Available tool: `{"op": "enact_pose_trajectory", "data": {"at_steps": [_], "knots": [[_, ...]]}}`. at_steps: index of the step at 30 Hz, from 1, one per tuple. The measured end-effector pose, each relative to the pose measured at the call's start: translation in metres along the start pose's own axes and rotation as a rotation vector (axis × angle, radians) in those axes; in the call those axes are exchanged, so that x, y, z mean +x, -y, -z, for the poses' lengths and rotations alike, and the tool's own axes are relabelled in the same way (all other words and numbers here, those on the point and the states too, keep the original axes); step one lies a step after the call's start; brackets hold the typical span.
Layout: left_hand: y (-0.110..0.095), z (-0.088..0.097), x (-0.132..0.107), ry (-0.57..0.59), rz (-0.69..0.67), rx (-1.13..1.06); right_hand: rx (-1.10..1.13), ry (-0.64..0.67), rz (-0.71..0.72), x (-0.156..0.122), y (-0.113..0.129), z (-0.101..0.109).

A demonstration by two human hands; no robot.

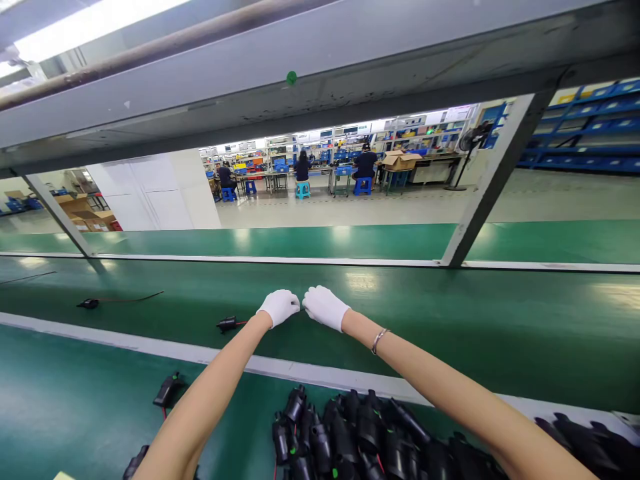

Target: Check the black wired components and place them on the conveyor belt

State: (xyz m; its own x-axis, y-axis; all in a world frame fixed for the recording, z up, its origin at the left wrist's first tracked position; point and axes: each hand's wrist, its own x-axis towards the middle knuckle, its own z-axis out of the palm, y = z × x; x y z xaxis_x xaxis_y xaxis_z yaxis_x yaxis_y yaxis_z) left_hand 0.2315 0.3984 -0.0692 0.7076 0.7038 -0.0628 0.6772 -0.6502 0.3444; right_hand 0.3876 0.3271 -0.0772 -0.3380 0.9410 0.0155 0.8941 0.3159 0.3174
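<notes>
My left hand [280,307], in a white glove, reaches over the green belt with its fingers pinched on a thin wire. Beside it my right hand [325,307], gloved too, pinches the wire close to the left fingertips. The wire's end is hidden by the fingers. To the left of my hands lies a small black cylindrical part [228,325] on the belt, and its red wire [241,323] runs toward my left hand. Nearer to me, below my arms, is a pile of similar black parts [345,433] with short red wires and green dots.
Farther left on the belt [425,320] lies another black part [89,303] with its wire stretched out. A white rail [150,345] divides belt and near worktop. One loose black part [169,390] lies by my left forearm. A slanted post [493,180] stands right; people sit far behind.
</notes>
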Motion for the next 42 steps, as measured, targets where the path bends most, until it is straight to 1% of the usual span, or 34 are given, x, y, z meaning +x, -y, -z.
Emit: {"op": "enact_pose_trajectory", "data": {"at_steps": [3, 6, 8, 10, 12, 15, 17, 20, 23, 25, 28, 31, 35, 39, 42], "knots": [[0.005, 0.003, -0.002, -0.019, 0.071, -0.132, 0.008, -0.003, 0.021, 0.005, 0.008, 0.0], [0.013, 0.01, -0.007, -0.082, 0.171, -0.314, 0.031, -0.006, 0.029, 0.012, 0.015, 0.0], [0.019, 0.017, -0.014, -0.137, 0.225, -0.471, 0.053, -0.005, 0.024, 0.015, 0.019, 0.0], [0.024, 0.026, -0.027, -0.185, 0.244, -0.653, 0.079, -0.004, 0.016, 0.017, 0.023, 0.004], [0.026, 0.038, -0.047, -0.228, 0.23, -0.844, 0.108, -0.015, 0.006, 0.016, 0.025, 0.01], [0.02, 0.059, -0.089, -0.295, 0.17, -1.105, 0.157, -0.081, -0.027, 0.007, 0.026, 0.029], [0.01, 0.073, -0.121, -0.346, 0.116, -1.244, 0.202, -0.156, -0.055, -0.004, 0.028, 0.048], [-0.013, 0.093, -0.165, -0.419, 0.043, -1.38, 0.301, -0.287, -0.08, -0.029, 0.033, 0.085], [-0.04, 0.107, -0.199, -0.477, -0.021, -1.429, 0.445, -0.45, -0.1, -0.065, 0.048, 0.127], [-0.058, 0.111, -0.219, -0.523, -0.058, -1.426, 0.558, -0.571, -0.119, -0.091, 0.062, 0.155], [-0.086, 0.113, -0.248, -0.623, -0.088, -1.37, 0.692, -0.711, -0.122, -0.127, 0.09, 0.192], [-0.111, 0.114, -0.277, -0.712, -0.081, -1.292, 0.823, -0.813, -0.104, -0.151, 0.117, 0.22], [-0.135, 0.114, -0.309, -0.757, -0.086, -1.214, 1.047, -0.92, -0.076, -0.168, 0.144, 0.244], [-0.146, 0.113, -0.33, -0.792, -0.124, -1.11, 1.1, -0.946, -0.063, -0.181, 0.16, 0.259], [-0.152, 0.112, -0.342, -0.838, -0.12, -1.077, 1.109, -0.953, -0.068, -0.19, 0.169, 0.267]]}}
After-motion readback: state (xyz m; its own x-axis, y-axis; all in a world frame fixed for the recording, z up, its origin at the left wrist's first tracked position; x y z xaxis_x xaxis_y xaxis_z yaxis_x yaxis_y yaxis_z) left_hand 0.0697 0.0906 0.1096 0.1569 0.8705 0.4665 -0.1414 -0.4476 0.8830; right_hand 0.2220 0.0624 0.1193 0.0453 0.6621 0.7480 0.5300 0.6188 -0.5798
